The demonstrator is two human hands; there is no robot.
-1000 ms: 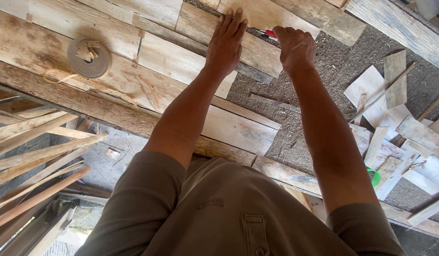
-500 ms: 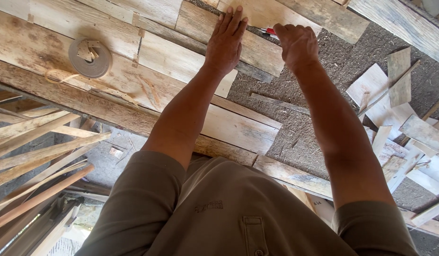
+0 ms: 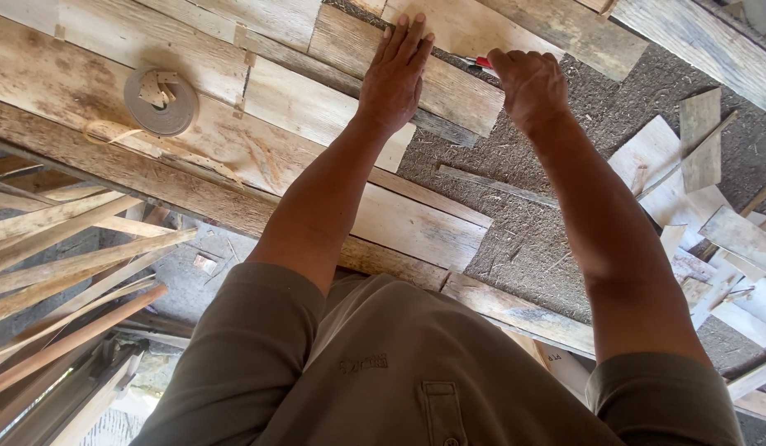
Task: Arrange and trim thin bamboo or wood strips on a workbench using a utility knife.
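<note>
Many pale, weathered wooden planks (image 3: 94,74) lie side by side across the upper left, forming a rough surface over grey, gritty ground (image 3: 548,223). A long darker wooden beam (image 3: 152,177) runs slantwise below them, and a shorter pale plank (image 3: 416,219) rests along its right end. Bundles of thin, light wooden slats (image 3: 61,256) fan out at the lower left, below the beam. Scattered pale offcuts of wood (image 3: 697,190) lie on the ground at the right, some overlapping one another.

At the top centre lies a short, pale rectangular board (image 3: 449,83), set slantwise across the planks. The left hand (image 3: 395,74) rests flat on this board, palm down, fingers straight and together, pressing on its left part. The right hand (image 3: 528,83) sits just beside the board's right end, curled into a fist around a small tool with a red handle (image 3: 482,62); only a bit of red and a sliver of metal show beyond the knuckles, so what kind of tool it is cannot be told. The tool's tip touches or lies just over the board's upper edge.

A flat grey roll of tape or strap (image 3: 160,101) lies on the planks well to the left of the hands, with a loose pale strip trailing from it.
</note>
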